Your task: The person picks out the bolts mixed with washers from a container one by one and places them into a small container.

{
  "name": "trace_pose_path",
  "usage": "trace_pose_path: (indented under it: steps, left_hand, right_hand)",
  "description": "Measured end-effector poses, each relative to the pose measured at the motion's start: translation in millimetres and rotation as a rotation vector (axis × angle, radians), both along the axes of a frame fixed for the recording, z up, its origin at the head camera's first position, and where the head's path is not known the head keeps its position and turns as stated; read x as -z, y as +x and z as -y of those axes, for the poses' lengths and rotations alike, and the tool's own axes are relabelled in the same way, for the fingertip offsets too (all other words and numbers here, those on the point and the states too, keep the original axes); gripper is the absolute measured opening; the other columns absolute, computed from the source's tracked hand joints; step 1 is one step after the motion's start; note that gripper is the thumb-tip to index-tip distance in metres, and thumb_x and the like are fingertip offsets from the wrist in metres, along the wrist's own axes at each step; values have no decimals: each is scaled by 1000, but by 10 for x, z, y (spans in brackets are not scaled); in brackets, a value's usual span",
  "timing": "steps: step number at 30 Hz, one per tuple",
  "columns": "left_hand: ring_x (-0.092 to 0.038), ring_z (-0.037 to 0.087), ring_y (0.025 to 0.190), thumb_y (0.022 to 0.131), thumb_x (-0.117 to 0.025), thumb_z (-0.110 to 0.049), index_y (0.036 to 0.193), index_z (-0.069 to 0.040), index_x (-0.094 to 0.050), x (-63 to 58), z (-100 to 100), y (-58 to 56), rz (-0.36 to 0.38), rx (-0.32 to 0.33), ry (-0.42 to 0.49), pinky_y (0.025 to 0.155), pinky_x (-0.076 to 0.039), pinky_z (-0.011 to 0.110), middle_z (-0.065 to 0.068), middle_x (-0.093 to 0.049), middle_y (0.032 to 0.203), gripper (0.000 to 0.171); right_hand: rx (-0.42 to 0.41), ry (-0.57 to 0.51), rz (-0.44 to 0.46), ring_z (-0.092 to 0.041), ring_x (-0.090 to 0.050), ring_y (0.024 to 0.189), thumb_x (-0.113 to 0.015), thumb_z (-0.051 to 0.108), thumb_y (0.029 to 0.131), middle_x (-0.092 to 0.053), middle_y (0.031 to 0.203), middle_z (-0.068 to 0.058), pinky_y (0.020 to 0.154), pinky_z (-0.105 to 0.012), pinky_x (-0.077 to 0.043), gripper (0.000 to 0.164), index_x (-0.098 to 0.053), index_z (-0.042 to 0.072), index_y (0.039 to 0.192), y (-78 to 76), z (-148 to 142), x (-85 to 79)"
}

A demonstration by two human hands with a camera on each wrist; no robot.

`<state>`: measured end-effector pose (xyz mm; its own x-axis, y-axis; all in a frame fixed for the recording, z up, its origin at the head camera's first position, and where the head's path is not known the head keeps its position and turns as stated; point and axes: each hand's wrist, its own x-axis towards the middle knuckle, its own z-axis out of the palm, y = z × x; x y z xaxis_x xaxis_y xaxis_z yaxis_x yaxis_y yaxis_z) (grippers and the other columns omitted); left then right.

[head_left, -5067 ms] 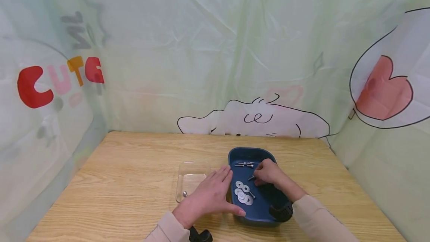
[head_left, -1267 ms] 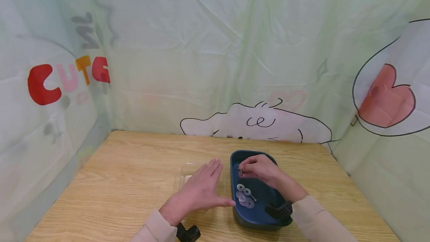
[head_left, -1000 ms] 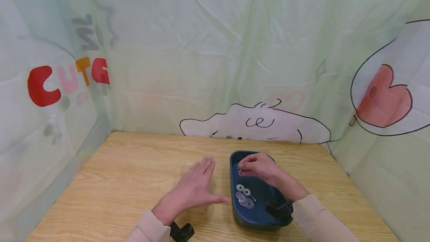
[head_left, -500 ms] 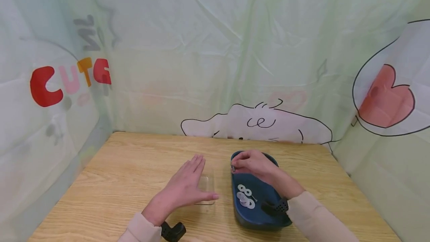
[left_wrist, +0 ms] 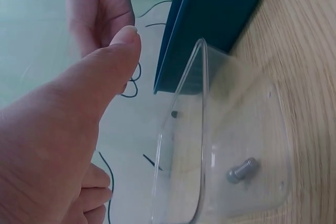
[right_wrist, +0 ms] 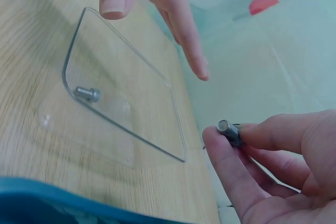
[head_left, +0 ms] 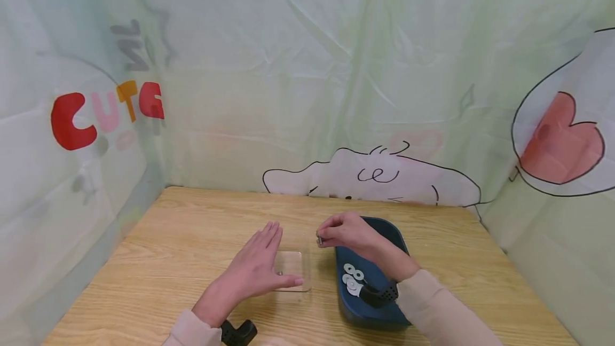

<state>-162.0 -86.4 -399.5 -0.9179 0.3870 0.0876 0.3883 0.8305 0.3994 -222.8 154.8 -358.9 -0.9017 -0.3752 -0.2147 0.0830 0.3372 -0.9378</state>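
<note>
My right hand (head_left: 353, 236) pinches a short silver bolt (right_wrist: 229, 131) between thumb and fingertips. It is above the gap between the blue bin (head_left: 372, 316) and the clear plastic box (head_left: 308, 266). One similar short bolt (left_wrist: 242, 170) lies on the clear box's bottom. My left hand (head_left: 252, 268) hovers over the left side of that box, fingers straight and thumb spread out, holding nothing. Several flat washers (head_left: 354, 284) lie in the near left part of the blue bin. My right hand and forearm hide much of the bin's inside.
Both containers stand on a wood-grain table (head_left: 202, 239), the blue bin to the right of the clear box. A pale printed curtain (head_left: 250, 111) encloses the back and sides. Black wrist straps (head_left: 379, 295) sit at both cuffs.
My right hand took a bolt inside the blue bin and has carried it left, past the bin's rim. My left hand has drawn back leftward from the bin, uncovering the clear box's right side.
</note>
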Motion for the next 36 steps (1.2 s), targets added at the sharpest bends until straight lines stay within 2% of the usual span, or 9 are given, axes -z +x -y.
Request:
trace_pose_path:
  steps: [7, 13, 20, 31, 36]
  left_hand:
    - [-19, 32, 153, 76, -66, -74, 154, 3, -27, 41, 67, 27, -17, -18, -4, 124, -22, 50, 18, -24, 163, 116]
    - [-18, 33, 153, 75, -67, -75, 154, 3, -27, 83, 116, 32, -6, -37, 0, 124, -22, 51, 20, -23, 163, 119]
    - [-17, 34, 153, 71, -63, -81, 155, 4, -24, 149, 171, 48, 24, -60, -7, 123, -24, 52, 22, -22, 163, 125]
    - [-20, 36, 152, 70, -65, -81, 153, 7, -26, 234, 220, 47, 35, -79, -21, 122, -26, 53, 25, -23, 162, 127]
    - [-20, 36, 152, 71, -66, -80, 153, 7, -26, 250, 218, 45, 32, -77, -17, 122, -25, 53, 25, -23, 162, 126]
  right_hand:
    - [-7, 25, 0, -20, -72, 89, -61, 4, 96, -68, 106, -22, 91, -40, -59, 18, -67, -9, 107, 5, 166, 36]
    - [-17, 70, -29, -21, -73, 87, -63, 5, 95, -69, 100, -16, 90, -43, -59, 16, -68, -7, 106, 4, 317, 62]
    - [-90, 80, -47, -20, -72, 83, -64, 4, 94, -69, 100, -18, 84, -38, -61, 20, -68, -8, 110, -3, 458, 149]
    - [-82, 162, -80, -17, -72, 77, -66, 3, 92, -69, 90, -11, 78, -34, -62, 15, -72, -5, 104, -11, 658, 262]
    - [-104, 163, -87, -17, -72, 76, -65, -1, 91, -69, 88, -11, 77, -34, -62, 13, -71, -7, 102, 21, 762, 310]
